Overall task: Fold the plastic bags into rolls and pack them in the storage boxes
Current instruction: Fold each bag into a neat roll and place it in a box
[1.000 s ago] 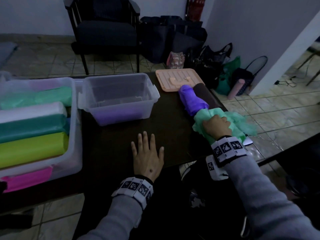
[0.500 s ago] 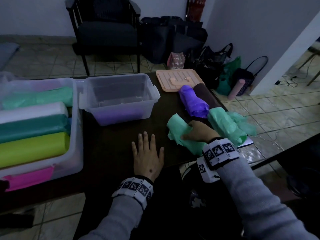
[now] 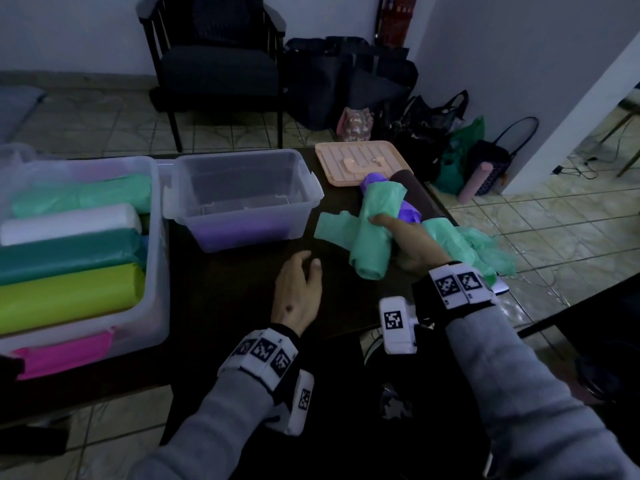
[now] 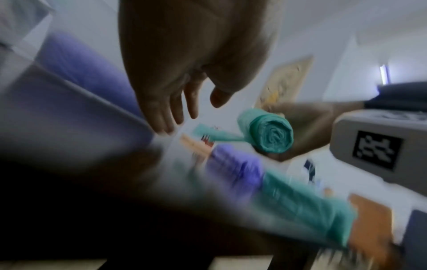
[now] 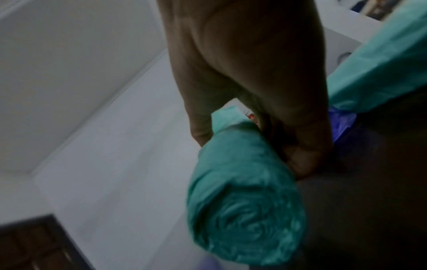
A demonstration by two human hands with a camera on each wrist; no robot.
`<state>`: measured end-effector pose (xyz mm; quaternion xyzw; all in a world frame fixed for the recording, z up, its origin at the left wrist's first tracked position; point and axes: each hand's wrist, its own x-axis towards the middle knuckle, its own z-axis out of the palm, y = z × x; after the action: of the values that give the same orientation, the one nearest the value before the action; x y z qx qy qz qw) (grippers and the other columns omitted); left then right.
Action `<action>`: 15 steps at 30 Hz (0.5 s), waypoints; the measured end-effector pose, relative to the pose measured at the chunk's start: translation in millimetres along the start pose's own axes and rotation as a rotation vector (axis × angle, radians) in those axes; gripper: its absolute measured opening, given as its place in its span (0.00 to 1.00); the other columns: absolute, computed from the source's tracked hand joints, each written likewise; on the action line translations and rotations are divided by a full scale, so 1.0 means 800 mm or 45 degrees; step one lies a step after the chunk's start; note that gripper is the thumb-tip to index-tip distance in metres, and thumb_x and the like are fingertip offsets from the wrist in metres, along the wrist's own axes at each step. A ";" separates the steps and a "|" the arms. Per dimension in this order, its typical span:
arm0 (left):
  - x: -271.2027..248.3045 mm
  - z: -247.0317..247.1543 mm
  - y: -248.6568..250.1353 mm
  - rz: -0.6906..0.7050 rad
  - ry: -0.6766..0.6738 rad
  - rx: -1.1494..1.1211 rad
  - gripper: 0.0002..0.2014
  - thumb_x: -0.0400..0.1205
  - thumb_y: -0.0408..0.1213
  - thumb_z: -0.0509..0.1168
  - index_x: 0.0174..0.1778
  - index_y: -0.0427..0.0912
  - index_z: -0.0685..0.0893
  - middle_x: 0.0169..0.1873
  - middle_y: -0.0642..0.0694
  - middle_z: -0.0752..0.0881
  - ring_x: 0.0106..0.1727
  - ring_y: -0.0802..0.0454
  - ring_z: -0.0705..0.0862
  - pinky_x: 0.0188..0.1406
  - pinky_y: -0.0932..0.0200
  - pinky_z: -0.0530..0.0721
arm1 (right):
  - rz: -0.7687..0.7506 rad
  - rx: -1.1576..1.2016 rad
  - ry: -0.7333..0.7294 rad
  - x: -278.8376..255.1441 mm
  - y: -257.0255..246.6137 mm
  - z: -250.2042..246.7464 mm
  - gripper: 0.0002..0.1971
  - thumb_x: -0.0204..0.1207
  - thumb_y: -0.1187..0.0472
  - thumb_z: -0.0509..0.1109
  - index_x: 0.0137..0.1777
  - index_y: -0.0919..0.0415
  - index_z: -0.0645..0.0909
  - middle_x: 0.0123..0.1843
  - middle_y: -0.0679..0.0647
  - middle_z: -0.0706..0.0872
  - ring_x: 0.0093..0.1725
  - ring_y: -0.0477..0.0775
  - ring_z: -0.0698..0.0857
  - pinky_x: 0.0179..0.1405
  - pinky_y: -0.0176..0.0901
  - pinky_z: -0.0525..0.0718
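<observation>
My right hand (image 3: 403,233) grips a rolled green plastic bag (image 3: 374,230) and holds it above the dark table (image 3: 225,289), a loose flap hanging off its left side. The right wrist view shows the roll's spiral end (image 5: 247,219) with my fingers (image 5: 300,157) curled round it. My left hand (image 3: 298,289) hovers just above the table with relaxed fingers, holding nothing; in the left wrist view that hand (image 4: 184,102) is open with the roll (image 4: 268,135) beyond it. A small clear storage box (image 3: 242,199) stands to the left, a purple roll lying in its bottom.
A large clear box (image 3: 152,237) at the left holds several coloured rolls. A purple roll (image 3: 408,213), a dark roll (image 3: 415,188) and crumpled green bags (image 3: 467,244) lie at the table's right edge. A peach lid (image 3: 360,161) lies behind them. A chair and bags stand beyond.
My right hand took a green roll from the pile at the right, carried it left and raised it off the table. The left hand lifted from flat on the table.
</observation>
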<state>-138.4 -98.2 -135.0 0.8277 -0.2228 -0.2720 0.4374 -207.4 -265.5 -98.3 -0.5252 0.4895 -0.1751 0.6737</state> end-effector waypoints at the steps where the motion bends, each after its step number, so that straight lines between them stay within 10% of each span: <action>1: 0.002 -0.001 0.005 -0.010 -0.014 -0.058 0.22 0.87 0.48 0.51 0.76 0.46 0.68 0.73 0.46 0.73 0.73 0.50 0.72 0.71 0.56 0.69 | 0.048 0.060 -0.052 -0.002 -0.002 0.001 0.24 0.71 0.60 0.75 0.65 0.67 0.77 0.57 0.61 0.87 0.54 0.60 0.87 0.56 0.57 0.84; 9: 0.016 0.019 0.021 -0.511 -0.466 -1.029 0.24 0.85 0.53 0.54 0.69 0.40 0.73 0.58 0.36 0.84 0.44 0.43 0.86 0.41 0.50 0.85 | 0.227 0.110 -0.248 -0.010 0.016 0.005 0.12 0.76 0.58 0.67 0.58 0.60 0.78 0.47 0.57 0.85 0.45 0.54 0.84 0.48 0.45 0.81; 15: 0.028 0.030 0.010 -0.284 -0.405 -0.536 0.20 0.82 0.45 0.65 0.62 0.33 0.82 0.53 0.39 0.87 0.51 0.45 0.86 0.49 0.48 0.87 | 0.157 -0.423 0.016 -0.007 0.036 -0.006 0.20 0.74 0.56 0.70 0.62 0.66 0.77 0.50 0.59 0.84 0.44 0.56 0.82 0.35 0.43 0.76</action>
<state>-138.0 -130.3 -145.1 0.6851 -0.1346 -0.4850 0.5266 -222.5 -252.6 -120.9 -0.5972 0.5471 -0.0535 0.5841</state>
